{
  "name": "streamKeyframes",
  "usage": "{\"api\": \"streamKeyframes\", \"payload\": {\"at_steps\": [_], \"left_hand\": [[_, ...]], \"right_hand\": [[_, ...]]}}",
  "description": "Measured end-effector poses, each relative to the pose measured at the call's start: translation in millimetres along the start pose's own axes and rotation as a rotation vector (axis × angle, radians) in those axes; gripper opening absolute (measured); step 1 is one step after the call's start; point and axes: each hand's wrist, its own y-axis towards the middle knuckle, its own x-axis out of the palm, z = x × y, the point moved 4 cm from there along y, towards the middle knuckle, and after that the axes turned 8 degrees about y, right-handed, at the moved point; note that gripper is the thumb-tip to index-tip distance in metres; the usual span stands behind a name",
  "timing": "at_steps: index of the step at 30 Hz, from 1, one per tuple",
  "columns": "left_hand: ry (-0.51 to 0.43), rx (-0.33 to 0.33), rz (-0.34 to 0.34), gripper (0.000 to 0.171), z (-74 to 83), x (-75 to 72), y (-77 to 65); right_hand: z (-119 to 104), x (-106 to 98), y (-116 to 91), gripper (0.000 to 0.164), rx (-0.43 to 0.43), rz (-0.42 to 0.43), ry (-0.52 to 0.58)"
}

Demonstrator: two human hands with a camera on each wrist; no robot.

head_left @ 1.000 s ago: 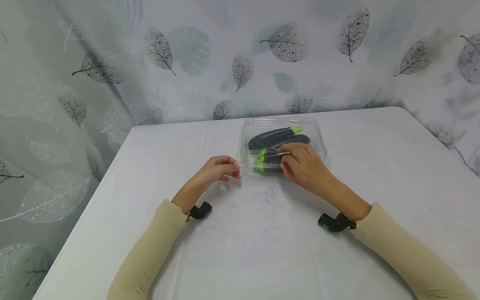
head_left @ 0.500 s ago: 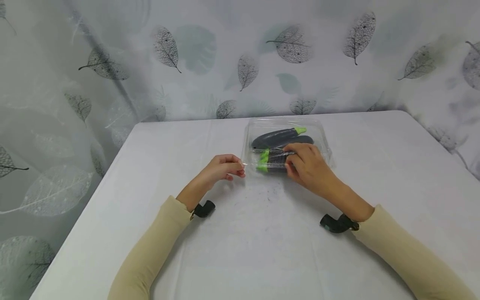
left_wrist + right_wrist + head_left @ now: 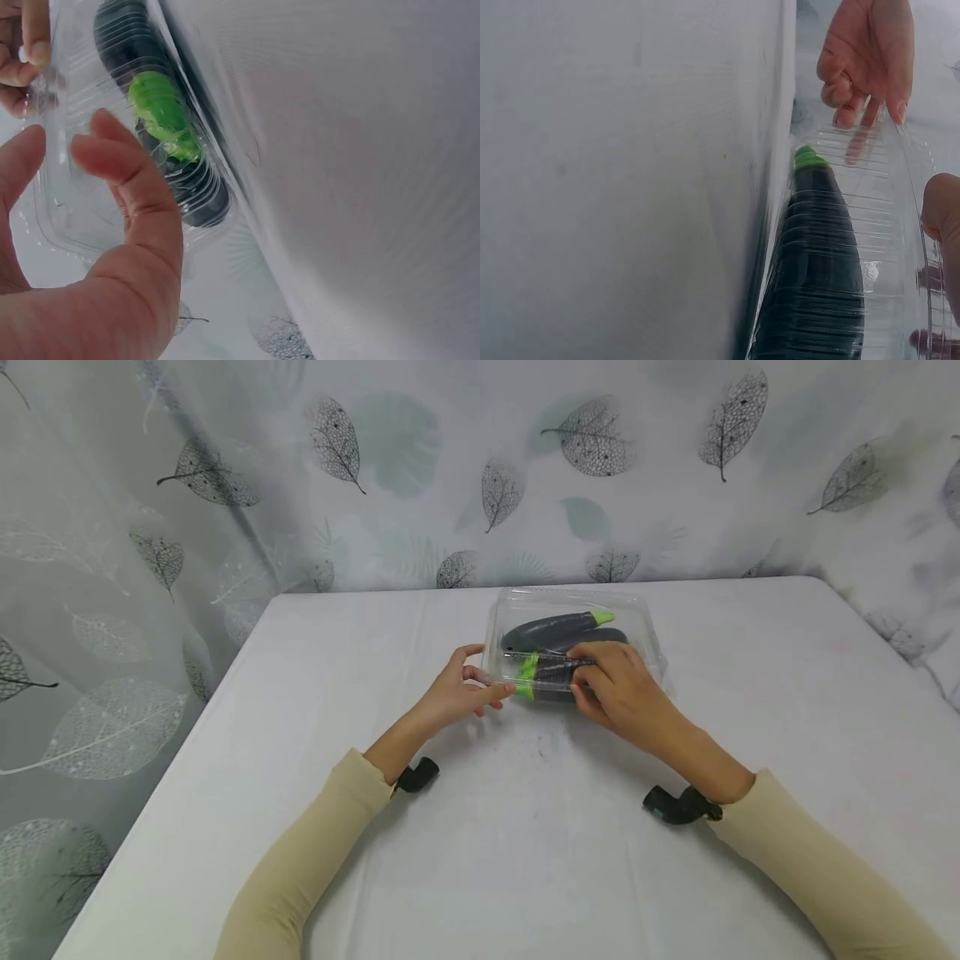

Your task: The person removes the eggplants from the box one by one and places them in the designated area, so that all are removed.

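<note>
A clear plastic clamshell box [image 3: 517, 599] lies near the far edge of the table with several dark eggplants [image 3: 551, 632] inside, their caps bright green. My right hand [image 3: 622, 693] pinches the rim at its front, right of the middle, thumb on the near side and fingers over the edge. At the front left corner is my left hand [image 3: 461, 693], its thumb along the front rim and its fingers spread by the left side. The left wrist view has the left thumb and fingers apart in front of the ribbed wall, behind which a green cap [image 3: 160, 109] shows.
A white cloth [image 3: 480, 843] covers the table. Behind and to the left hangs a leaf-printed curtain [image 3: 420, 468]. Dark camera mounts, a left one [image 3: 418, 774] and a right one [image 3: 678, 805], stick out below the wrists.
My left hand has spread its fingers and moved right, from beside the box to its front left corner. The right hand keeps its pinch on the rim.
</note>
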Motion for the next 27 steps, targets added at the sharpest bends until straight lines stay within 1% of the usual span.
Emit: {"api": "streamKeyframes", "payload": {"at_steps": [2,4,12,16,19,23,27], "left_hand": [[-0.004,0.017,0.012,0.091,1.1,0.2,0.3],[-0.004,0.031,0.02,0.091,1.7,-0.3,0.5],[-0.04,0.079,0.017,0.083,3.4,-0.7,-2.1],[-0.076,0.1,0.025,0.077,3.6,-0.2,-2.5],[-0.103,0.101,0.028,0.073,3.4,0.5,-1.5],[-0.123,0.097,0.034,0.067,3.7,1.2,-0.9],[-0.147,0.107,0.035,0.065,4.6,2.0,-1.3]], "right_hand": [[-0.3,0.3,0.4,0.025,-0.003,0.007,0.008],[-0.4,0.9,0.3,0.025,-0.004,0.009,0.011],[0.0,5.6,-3.3,0.03,-0.007,0.005,0.053],[1.0,7.3,-4.1,0.029,-0.022,0.033,0.073],[1.7,7.6,-4.2,0.029,-0.04,0.052,0.089],[2.3,6.8,-4.0,0.028,-0.047,0.051,0.096],[3.0,6.5,-4.4,0.029,-0.048,0.053,0.09]]}}
